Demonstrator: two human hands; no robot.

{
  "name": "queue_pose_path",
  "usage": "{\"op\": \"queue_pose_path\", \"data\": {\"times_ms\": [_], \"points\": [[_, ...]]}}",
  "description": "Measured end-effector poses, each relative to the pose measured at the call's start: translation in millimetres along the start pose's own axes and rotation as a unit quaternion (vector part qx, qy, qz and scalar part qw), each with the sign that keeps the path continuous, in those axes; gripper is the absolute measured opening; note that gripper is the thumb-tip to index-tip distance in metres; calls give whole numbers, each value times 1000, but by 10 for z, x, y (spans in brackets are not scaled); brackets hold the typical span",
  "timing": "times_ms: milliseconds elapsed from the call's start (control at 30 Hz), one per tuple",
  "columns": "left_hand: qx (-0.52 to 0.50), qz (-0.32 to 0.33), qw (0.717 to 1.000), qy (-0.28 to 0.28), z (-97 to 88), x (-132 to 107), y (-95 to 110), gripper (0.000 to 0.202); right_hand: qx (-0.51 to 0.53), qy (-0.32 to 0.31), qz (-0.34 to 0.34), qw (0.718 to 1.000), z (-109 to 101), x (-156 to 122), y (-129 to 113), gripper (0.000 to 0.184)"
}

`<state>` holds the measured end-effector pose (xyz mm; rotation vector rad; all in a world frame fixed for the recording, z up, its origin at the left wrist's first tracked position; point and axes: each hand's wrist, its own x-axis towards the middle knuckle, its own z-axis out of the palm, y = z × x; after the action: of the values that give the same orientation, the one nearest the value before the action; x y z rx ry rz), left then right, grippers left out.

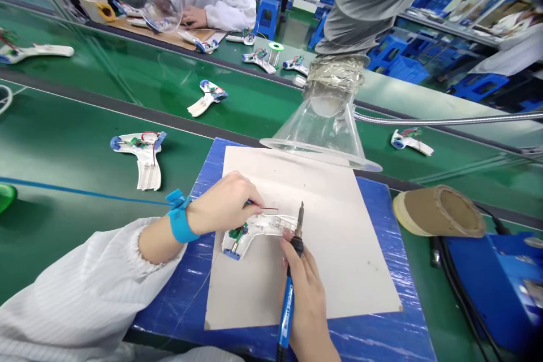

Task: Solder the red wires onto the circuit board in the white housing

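My left hand (pixel 223 205) pinches a thin red wire (pixel 268 208) and rests just above a white plastic housing (pixel 258 232) fitted with a small green circuit part and a blue end. The housing lies on a pale card sheet (pixel 322 226) over a blue mat (pixel 382 317). My right hand (pixel 307 300) grips a blue-handled soldering iron (pixel 287 294), its metal tip (pixel 300 220) standing close above the housing. A blue wrist strap (pixel 180 224) circles my left wrist.
A clear funnel-shaped fume hood (pixel 322 130) on a flexible hose hangs above the card. Several similar housings lie on the green conveyor bench (pixel 85 124). A blue soldering station (pixel 487 288) and a cardboard roll (pixel 439 212) sit at right. A co-worker at far left holds a clear dome.
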<state>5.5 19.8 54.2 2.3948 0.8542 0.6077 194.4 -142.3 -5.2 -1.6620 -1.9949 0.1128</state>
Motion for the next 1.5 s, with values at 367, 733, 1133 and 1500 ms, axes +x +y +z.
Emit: {"op": "queue_pose_path", "data": {"times_ms": [367,733,1133,1500], "points": [[-65,-154,983,-71,-176,-45,251,19,17,-19,46,999,9,9,-97,53],[-151,-205,965,-65,205,-9,153,16,64,148,72,984,-136,59,-211,31],[-104,-191,975,-52,241,-32,170,14,138,222,-13,965,-220,101,-223,30],[-117,-204,970,-59,261,-25,177,12,129,185,-22,974,-229,83,-214,24]]}}
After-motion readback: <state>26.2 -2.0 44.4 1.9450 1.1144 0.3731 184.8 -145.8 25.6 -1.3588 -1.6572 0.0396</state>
